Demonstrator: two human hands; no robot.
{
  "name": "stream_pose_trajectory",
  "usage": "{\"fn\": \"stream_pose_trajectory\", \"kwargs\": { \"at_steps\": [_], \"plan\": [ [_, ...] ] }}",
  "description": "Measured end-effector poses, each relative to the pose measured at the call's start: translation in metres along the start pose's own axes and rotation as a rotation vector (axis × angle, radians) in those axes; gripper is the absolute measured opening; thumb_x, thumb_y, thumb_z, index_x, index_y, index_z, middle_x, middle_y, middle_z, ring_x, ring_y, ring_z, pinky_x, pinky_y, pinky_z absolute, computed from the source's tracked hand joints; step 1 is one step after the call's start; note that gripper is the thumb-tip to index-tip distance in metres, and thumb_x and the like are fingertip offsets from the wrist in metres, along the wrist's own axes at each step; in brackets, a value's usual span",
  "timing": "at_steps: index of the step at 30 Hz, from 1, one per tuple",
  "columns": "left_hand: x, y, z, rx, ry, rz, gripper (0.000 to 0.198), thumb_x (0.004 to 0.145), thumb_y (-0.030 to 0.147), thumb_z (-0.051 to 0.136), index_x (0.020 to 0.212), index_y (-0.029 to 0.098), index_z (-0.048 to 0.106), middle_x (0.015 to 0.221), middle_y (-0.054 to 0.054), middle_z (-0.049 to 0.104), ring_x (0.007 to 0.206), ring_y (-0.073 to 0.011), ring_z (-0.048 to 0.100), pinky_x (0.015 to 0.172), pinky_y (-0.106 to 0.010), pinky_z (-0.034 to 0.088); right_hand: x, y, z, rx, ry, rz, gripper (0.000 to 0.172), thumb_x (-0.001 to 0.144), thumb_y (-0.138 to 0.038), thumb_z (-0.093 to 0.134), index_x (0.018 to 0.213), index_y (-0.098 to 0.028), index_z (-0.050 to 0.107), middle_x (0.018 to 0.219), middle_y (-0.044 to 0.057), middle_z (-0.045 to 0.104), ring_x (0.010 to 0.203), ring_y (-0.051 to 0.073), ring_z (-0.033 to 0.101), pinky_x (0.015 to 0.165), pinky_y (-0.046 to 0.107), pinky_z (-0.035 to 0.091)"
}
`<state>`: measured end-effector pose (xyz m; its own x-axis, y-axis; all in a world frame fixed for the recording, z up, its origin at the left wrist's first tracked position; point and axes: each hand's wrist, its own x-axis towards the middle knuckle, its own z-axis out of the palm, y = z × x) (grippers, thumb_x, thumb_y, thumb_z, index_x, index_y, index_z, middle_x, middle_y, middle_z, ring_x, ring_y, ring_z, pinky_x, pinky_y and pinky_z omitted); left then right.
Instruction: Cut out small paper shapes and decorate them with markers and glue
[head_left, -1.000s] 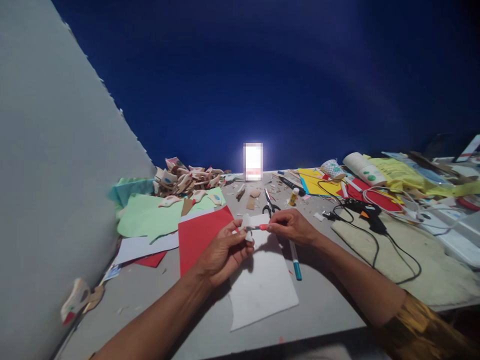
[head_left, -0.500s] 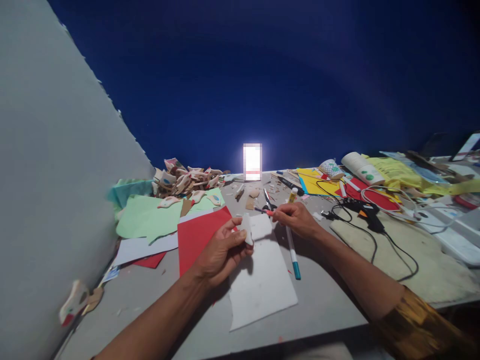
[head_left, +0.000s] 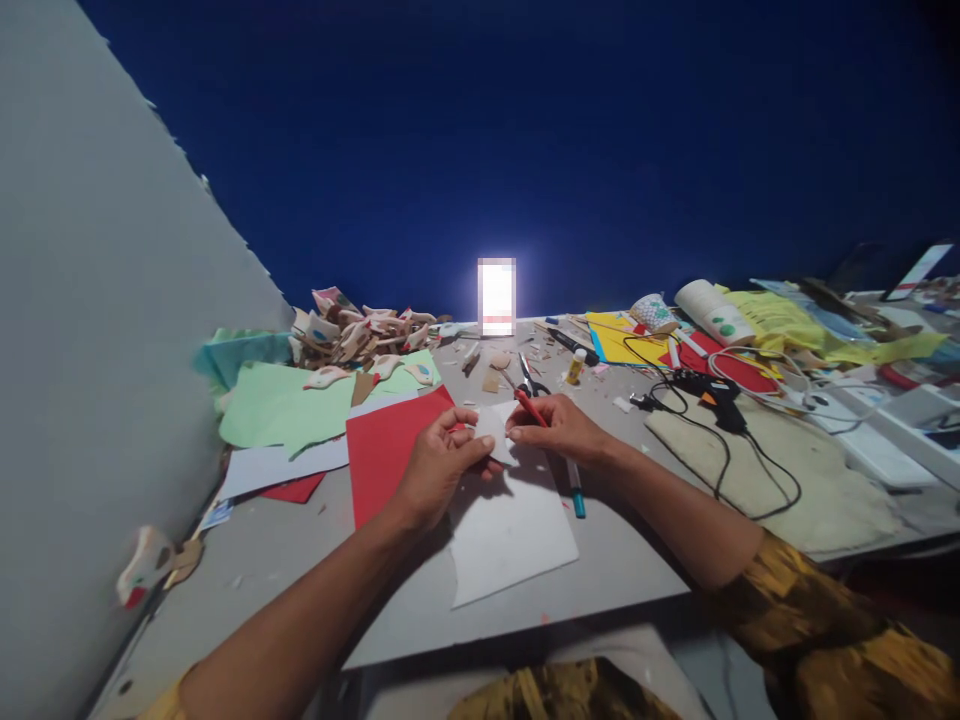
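My left hand (head_left: 442, 465) is closed, pinching a small white piece (head_left: 491, 432) that looks like paper or thin foam between thumb and fingers. My right hand (head_left: 559, 430) grips a slim red-handled tool (head_left: 531, 406), which points up and away to the left; its exact kind is unclear. The right fingertips meet the white piece's right edge. Beneath both hands lies a white sheet (head_left: 514, 545), partly over a red sheet (head_left: 382, 450). A white marker with a teal end (head_left: 577, 495) lies beside it, partly hidden by my right hand.
Scissors (head_left: 531, 375) and a glue stick (head_left: 575, 367) lie just beyond my hands. A pile of bird-shaped cut-outs (head_left: 352, 335) and green paper (head_left: 277, 405) are at left. A glue gun (head_left: 724, 405) with cables rests on a beige cloth (head_left: 780, 480) at right.
My right hand has come left and closer to my left hand, and its fingertips now meet the white piece. The red-handled tool has swung from pointing left to pointing up and away.
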<state>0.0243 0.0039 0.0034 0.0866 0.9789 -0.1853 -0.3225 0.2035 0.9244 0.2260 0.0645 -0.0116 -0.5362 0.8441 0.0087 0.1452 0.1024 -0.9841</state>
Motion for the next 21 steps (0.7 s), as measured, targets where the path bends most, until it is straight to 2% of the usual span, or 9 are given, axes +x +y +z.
{"fn": "stream_pose_trajectory", "kwargs": {
  "at_steps": [2,4,6,9,11,13,15,18,21],
  "plan": [
    [0.002,-0.002,-0.001,0.018,-0.012,-0.013,0.041,0.069,0.016,0.085,0.097,0.019,0.056,0.068,-0.001,0.072,0.054,-0.0168,0.069,0.053,-0.024,0.054,0.001,0.0,-0.001,-0.037,0.0,-0.001,0.029,0.077,-0.042,0.077,0.08,-0.013,0.073,0.068,-0.001,0.06,0.061,0.012,0.05,0.059,0.026,0.038],
    [0.004,-0.004,-0.003,0.022,-0.038,-0.031,0.04,0.067,0.017,0.086,0.092,0.02,0.055,0.066,0.0,0.07,0.055,-0.0177,0.069,0.054,-0.026,0.055,0.003,0.001,-0.003,-0.034,0.074,0.005,0.028,0.077,-0.041,0.076,0.076,-0.014,0.07,0.064,-0.002,0.055,0.059,0.011,0.046,0.056,0.026,0.035],
    [0.006,-0.004,-0.005,0.019,-0.041,-0.022,0.039,0.066,0.019,0.087,0.088,0.019,0.055,0.065,0.0,0.07,0.057,-0.0181,0.069,0.055,-0.028,0.057,0.006,0.004,-0.007,0.022,0.231,0.002,0.029,0.075,-0.042,0.076,0.078,-0.015,0.068,0.062,-0.005,0.051,0.056,0.01,0.042,0.054,0.026,0.032],
    [0.007,-0.001,-0.005,0.023,-0.005,0.008,0.035,0.066,0.019,0.087,0.088,0.017,0.06,0.071,-0.004,0.072,0.06,-0.0175,0.069,0.057,-0.029,0.058,0.011,0.008,-0.014,0.101,0.473,0.0,0.037,0.07,-0.043,0.082,0.092,-0.016,0.07,0.062,-0.006,0.05,0.053,0.009,0.038,0.051,0.026,0.031],
    [0.006,0.002,-0.005,-0.007,0.01,0.007,0.033,0.067,0.019,0.086,0.089,0.015,0.062,0.075,-0.006,0.074,0.062,-0.0174,0.069,0.059,-0.03,0.059,0.012,0.008,-0.015,0.142,0.517,0.023,0.041,0.069,-0.047,0.083,0.091,-0.015,0.07,0.061,-0.005,0.051,0.05,0.008,0.036,0.048,0.025,0.028],
    [0.005,0.004,-0.004,-0.059,0.014,-0.003,0.031,0.069,0.02,0.085,0.089,0.014,0.063,0.079,-0.007,0.075,0.063,-0.0169,0.069,0.062,-0.031,0.06,0.011,0.006,-0.011,0.194,0.454,0.051,0.043,0.074,-0.055,0.078,0.084,-0.014,0.07,0.061,-0.003,0.052,0.048,0.008,0.035,0.045,0.025,0.025],
    [0.005,0.004,-0.003,-0.104,0.009,-0.007,0.029,0.07,0.02,0.085,0.09,0.013,0.064,0.08,-0.008,0.075,0.064,-0.0166,0.068,0.064,-0.032,0.061,0.008,0.004,-0.003,0.216,0.339,0.042,0.045,0.078,-0.057,0.075,0.087,-0.013,0.072,0.066,0.0,0.059,0.049,0.008,0.038,0.045,0.025,0.027],
    [0.004,0.002,-0.003,-0.129,-0.031,-0.021,0.029,0.073,0.02,0.084,0.094,0.012,0.066,0.082,-0.009,0.075,0.067,-0.0173,0.069,0.065,-0.03,0.06,0.003,0.001,0.007,0.169,0.143,-0.011,0.041,0.075,-0.047,0.082,0.096,-0.014,0.074,0.079,0.004,0.068,0.062,0.012,0.054,0.058,0.026,0.041],
    [0.002,0.003,-0.005,-0.136,-0.134,-0.069,0.03,0.075,0.02,0.082,0.099,0.012,0.066,0.087,-0.01,0.076,0.069,-0.0188,0.07,0.067,-0.032,0.06,0.001,0.001,0.008,0.127,0.067,-0.039,0.031,0.077,-0.042,0.082,0.089,-0.014,0.074,0.079,0.003,0.07,0.072,0.016,0.061,0.069,0.029,0.046]
  ]
}}
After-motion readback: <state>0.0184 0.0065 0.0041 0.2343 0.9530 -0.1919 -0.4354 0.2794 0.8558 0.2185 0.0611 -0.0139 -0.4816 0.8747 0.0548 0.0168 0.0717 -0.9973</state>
